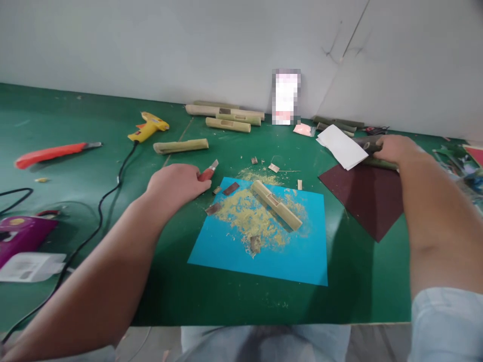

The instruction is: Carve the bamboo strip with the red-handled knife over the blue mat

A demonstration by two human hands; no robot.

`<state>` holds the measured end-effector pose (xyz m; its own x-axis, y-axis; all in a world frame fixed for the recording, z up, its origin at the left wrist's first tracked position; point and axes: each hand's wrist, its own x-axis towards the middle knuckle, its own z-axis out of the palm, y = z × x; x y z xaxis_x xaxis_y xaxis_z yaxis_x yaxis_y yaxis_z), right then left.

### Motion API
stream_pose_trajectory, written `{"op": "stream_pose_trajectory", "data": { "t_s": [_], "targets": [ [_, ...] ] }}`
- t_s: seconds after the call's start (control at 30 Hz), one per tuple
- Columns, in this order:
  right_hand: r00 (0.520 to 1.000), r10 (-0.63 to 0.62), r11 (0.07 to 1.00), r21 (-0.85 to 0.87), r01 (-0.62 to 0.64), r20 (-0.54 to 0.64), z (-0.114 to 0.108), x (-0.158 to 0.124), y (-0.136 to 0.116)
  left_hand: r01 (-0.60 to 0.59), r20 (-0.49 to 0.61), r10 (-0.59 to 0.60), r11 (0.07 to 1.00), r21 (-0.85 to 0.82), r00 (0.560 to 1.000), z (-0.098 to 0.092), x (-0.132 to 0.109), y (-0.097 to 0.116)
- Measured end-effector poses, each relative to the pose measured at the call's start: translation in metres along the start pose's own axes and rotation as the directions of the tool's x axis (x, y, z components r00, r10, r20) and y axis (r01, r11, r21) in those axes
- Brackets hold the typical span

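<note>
My left hand [175,183] is closed around a red utility knife [209,173], its blade pointing up and right, just left of the blue mat [264,251]. On the mat lies a notched bamboo piece [276,204] amid yellow shavings [249,216]. My right hand [398,149] is stretched to the far right and closed on a dark green bamboo piece [368,144], beside a white folded paper [341,146] and above a dark red sandpaper sheet [368,198].
Several bamboo pieces [226,118] lie by the wall, another [181,146] nearer. A yellow glue gun [148,127] with a black cord [101,211], a big red cutter [53,153] and a purple box [20,234] sit at left. Clutter lies at the far right.
</note>
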<state>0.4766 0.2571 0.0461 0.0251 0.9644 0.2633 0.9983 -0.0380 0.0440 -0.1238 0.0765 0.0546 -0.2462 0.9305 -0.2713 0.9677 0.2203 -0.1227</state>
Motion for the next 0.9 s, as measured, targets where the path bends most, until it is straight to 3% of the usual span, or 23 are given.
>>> {"op": "stream_pose_trajectory", "data": {
  "t_s": [0.1,0.2,0.3,0.4,0.47,0.5,0.53,0.6,0.63,0.7,0.77,0.9],
  "targets": [
    [0.998,-0.055,0.995,-0.079,0.054,-0.019,-0.018,-0.015,-0.007,-0.009,-0.002,0.009,1.000,-0.007,1.000,-0.001,0.000,0.001],
    [0.981,-0.017,0.996,-0.084,0.001,-0.192,-0.038,-0.044,-0.031,-0.021,0.006,0.021,1.000,-0.001,1.000,-0.002,0.000,0.001],
    [0.952,-0.062,0.996,0.048,0.080,-0.299,-0.060,-0.089,-0.075,-0.019,0.008,0.020,1.000,-0.007,1.000,-0.003,-0.002,0.001],
    [0.955,-0.097,0.937,0.298,0.183,-0.280,-0.082,-0.146,-0.131,-0.025,0.007,0.025,1.000,-0.018,1.000,-0.004,-0.002,0.002],
    [0.995,-0.043,0.808,0.583,0.085,-0.086,-0.095,-0.185,-0.169,-0.035,0.005,0.035,0.999,-0.027,0.999,-0.003,-0.001,0.001],
    [0.994,-0.065,0.692,0.722,-0.017,0.086,-0.100,-0.204,-0.186,-0.042,0.002,0.042,0.999,-0.031,0.999,-0.003,0.000,0.001],
    [0.945,-0.127,0.566,0.805,-0.179,0.300,-0.103,-0.220,-0.201,-0.049,-0.001,0.049,0.998,-0.036,0.999,-0.002,0.001,0.000],
    [0.739,-0.254,0.312,0.776,-0.548,0.624,-0.104,-0.245,-0.224,-0.061,-0.005,0.060,0.997,-0.043,0.998,-0.001,0.002,-0.001],
    [0.662,-0.298,0.209,0.724,-0.657,0.687,-0.103,-0.254,-0.233,-0.065,-0.006,0.065,0.997,-0.045,0.998,-0.001,0.002,-0.002],
    [0.605,-0.370,0.093,0.676,-0.731,0.705,-0.098,-0.265,-0.245,-0.070,-0.008,0.070,0.996,-0.050,0.998,-0.001,0.002,-0.002],
    [0.547,-0.421,0.079,0.630,-0.772,0.723,-0.094,-0.270,-0.251,-0.071,-0.008,0.071,0.996,-0.050,0.997,-0.002,0.000,-0.001],
    [0.555,-0.363,0.143,0.633,-0.761,0.749,-0.095,-0.266,-0.257,-0.077,-0.015,0.077,0.996,-0.048,0.997,-0.004,-0.003,0.001]
  ]
}}
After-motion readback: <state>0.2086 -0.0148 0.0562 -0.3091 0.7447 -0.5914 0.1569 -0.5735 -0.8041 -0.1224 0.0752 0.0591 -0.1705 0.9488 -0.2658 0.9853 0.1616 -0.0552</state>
